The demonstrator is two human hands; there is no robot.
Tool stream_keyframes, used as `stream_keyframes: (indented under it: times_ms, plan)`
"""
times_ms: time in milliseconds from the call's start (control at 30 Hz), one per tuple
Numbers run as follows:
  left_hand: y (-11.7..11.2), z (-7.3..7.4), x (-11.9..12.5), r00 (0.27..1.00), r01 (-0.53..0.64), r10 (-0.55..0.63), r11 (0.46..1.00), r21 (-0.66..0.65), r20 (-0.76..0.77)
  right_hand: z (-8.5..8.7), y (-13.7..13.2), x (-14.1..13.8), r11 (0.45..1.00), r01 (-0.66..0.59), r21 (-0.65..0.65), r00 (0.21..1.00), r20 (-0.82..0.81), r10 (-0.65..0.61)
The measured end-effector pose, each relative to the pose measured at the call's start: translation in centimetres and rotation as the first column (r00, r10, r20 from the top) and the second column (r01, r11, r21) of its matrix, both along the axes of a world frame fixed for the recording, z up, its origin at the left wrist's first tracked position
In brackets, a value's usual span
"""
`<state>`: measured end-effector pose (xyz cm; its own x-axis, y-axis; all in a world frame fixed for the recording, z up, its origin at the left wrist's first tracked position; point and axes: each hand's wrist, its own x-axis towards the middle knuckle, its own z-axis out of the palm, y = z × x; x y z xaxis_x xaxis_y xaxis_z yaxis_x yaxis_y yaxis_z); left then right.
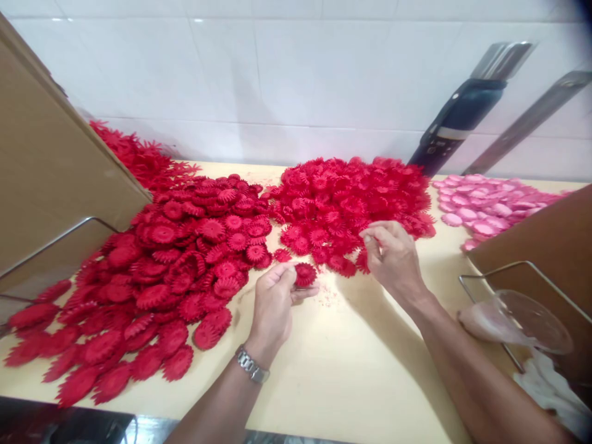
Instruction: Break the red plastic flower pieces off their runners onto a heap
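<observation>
My left hand [272,302], with a metal watch at its wrist, pinches a small red artificial flower [305,275] between thumb and fingers above the pale table. To its left spreads a heap of layered red flower discs [185,271] with notched edges. My right hand [396,265] is at the front edge of a second heap of smaller red flowers [346,203]. Its thumb and forefinger are pressed together, and whatever lies between them is too small to make out. One loose small red flower piece [282,255] rests between the two heaps.
Red star-shaped petals [143,157] are piled behind a cardboard box [60,123] at left. Pink discs [494,200] lie at right beside a brown box [550,246]. A wire stand [502,267] and a clear plastic cup [513,320] are near my right forearm. A dark blue device [462,117] leans at the tiled wall.
</observation>
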<state>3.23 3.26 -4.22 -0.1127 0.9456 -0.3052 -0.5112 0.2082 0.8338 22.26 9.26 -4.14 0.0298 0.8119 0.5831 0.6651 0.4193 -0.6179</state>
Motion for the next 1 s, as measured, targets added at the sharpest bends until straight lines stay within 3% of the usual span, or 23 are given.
stream_keyframes:
  times_ms: [67, 100, 200, 267, 633, 867, 1000]
  plan:
    - [-0.1, 0.1, 0.3, 1.0, 0.002, -0.002, 1.0, -0.003, -0.018, 0.4, -0.6, -0.8, 0.995, -0.076, 0.065, 0.994, 0.081, 0.071]
    - [-0.1, 0.1, 0.4, 1.0, 0.007, -0.007, 1.0, 0.003, -0.023, 0.6, -1.1, -1.5, 0.989, -0.145, 0.039, 0.987, 0.071, 0.142]
    - [-0.2, 0.1, 0.8, 0.998, 0.055, -0.053, 0.997, 0.061, -0.036, 0.6, -2.6, -3.8, 0.909, -0.359, -0.213, 0.93, 0.003, 0.368]
    - [-0.4, 0.0, 1.0, 0.995, 0.086, -0.082, 0.993, 0.084, -0.049, 0.2, -3.2, -4.9, 0.849, -0.408, -0.335, 0.907, -0.039, 0.42]
    - [-0.7, -1.2, 1.0, 0.983, 0.065, -0.047, 0.993, 0.098, -0.18, -0.8, -3.5, -5.1, 0.836, -0.473, -0.279, 0.881, -0.117, 0.459]
    - [-0.5, -1.3, 0.8, 0.98, 0.046, -0.018, 0.99, 0.136, -0.2, -1.0, -3.5, -5.5, 0.723, -0.506, -0.47, 0.854, -0.389, 0.345]
    - [-0.6, -0.9, 0.6, 0.986, 0.058, -0.034, 0.988, 0.144, -0.166, -0.9, -3.4, -5.3, 0.716, -0.573, -0.398, 0.796, -0.48, 0.37]
